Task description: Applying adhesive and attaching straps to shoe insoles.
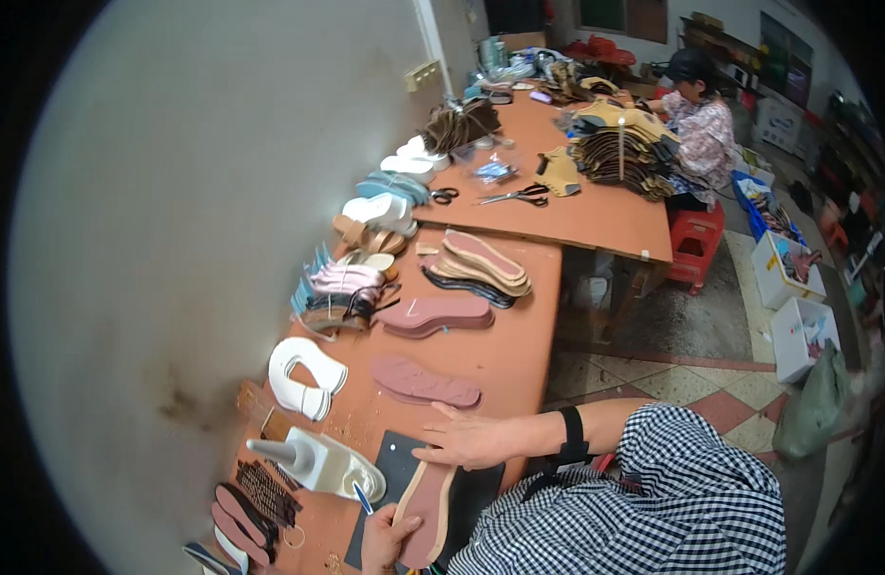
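Observation:
My left hand (385,539) grips a shoe insole (428,503), pink with a pale tan border, its thumb lying on top. My right hand (465,439) lies palm down over the far end of that insole, fingers stretched out. Beneath is a dark cutting mat (395,458). A slim blue-and-white handle (363,496) sticks up between my left hand and a white pot with a spout (323,465); whether my fingers touch it I cannot tell. Just beyond my right hand lies a pink sole (425,380).
Farther up the table (519,350) are stacked pink soles (438,314), tan-edged insoles (481,261) and white U-shaped pieces (303,377). Finished-looking sandals (241,522) lie near left. Scissors (519,195) rest on the far table, where a person (701,144) sits on a red stool (697,244).

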### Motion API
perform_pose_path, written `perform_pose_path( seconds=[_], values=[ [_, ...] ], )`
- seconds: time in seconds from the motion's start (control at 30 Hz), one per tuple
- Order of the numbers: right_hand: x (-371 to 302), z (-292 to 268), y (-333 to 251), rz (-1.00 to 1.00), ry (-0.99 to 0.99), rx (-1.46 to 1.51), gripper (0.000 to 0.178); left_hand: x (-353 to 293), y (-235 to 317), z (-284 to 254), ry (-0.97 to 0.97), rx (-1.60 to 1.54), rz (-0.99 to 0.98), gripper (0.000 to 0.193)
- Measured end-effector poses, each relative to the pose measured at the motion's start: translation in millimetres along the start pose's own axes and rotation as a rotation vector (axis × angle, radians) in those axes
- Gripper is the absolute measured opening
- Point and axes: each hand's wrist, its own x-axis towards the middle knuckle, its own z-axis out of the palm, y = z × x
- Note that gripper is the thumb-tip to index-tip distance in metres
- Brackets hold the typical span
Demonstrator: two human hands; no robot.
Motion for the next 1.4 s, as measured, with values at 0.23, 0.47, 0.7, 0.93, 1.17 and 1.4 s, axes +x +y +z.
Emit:
perform_pose_path(
  seconds=[0.23, 0.47, 0.7, 0.93, 1.17, 1.4],
  values=[
    [-9, 7, 19, 0.08, -0.045, 0.245, 0.035, -15, -35, -19, 0.279, -0.277, 0.067, 0.026],
    [-57, -25, 141, 0.801, 0.205, 0.084, 0.049, -48, -68, -41, 0.572, -0.479, 0.018, 0.021],
    [-70, -60, 224, 1.219, 0.483, 0.02, 0.058, -77, -87, -32, 0.765, -0.535, 0.025, 0.016],
    [-59, -51, 256, 1.336, 0.506, -0.28, 0.058, -90, -77, -13, 0.92, -0.568, -0.002, 0.013],
    [-56, -35, 275, 1.442, 0.37, -0.028, 0.054, -105, -86, -4, 1.027, -0.536, -0.048, 0.015],
    [-85, -30, 297, 1.333, 0.353, -0.213, 0.063, -114, -117, -2, 0.958, -0.583, 0.045, 0.014]
  ],
)
